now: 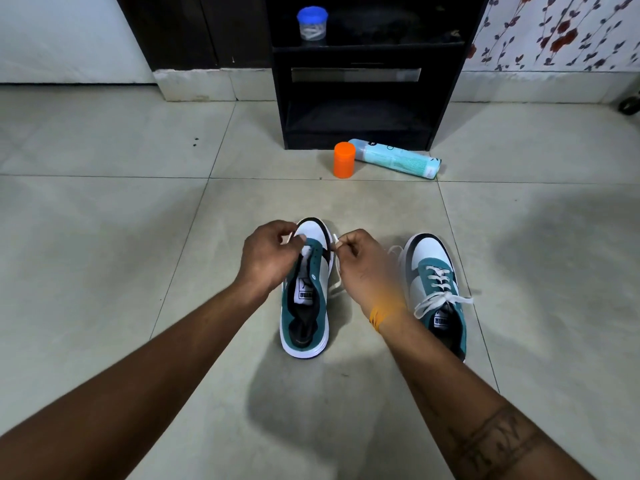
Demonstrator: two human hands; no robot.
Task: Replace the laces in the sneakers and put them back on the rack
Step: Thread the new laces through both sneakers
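**While both hands worked the toe end of the left sneaker, its pair sat laced beside it**

As seen from the head camera, everything was on the tiled floor [104, 209] in front of the black rack [363, 81].

Left to right:

- My left hand [268, 252] was over the forward eyelets of the unlaced sneaker [306, 306]. Fingers curled, thumb and forefinger pinched together at the tongue area. It looked like they had lace in them, but the fingers hid the contact, so I could not tell for sure.
- That sneaker stood upright, toe toward the rack, teal and white, tongue showing, heel toward me.
- My right hand [360, 261] was just right of the toe, fingers curled tight, pinching the white lace [335, 239] near its tip. More of the lace trailed down the shoe's right side to the floor.
- The laced sneaker [433, 289] stood just right of that hand, toe also toward the rack, bow tied, apart from the first shoe.

Further back: an orange-capped container [344, 159] upright, touching or just beside a light-blue tube [398, 161] lying on its side, both at the rack's foot. A blue-lidded jar [312, 24] sat on the rack's upper shelf.
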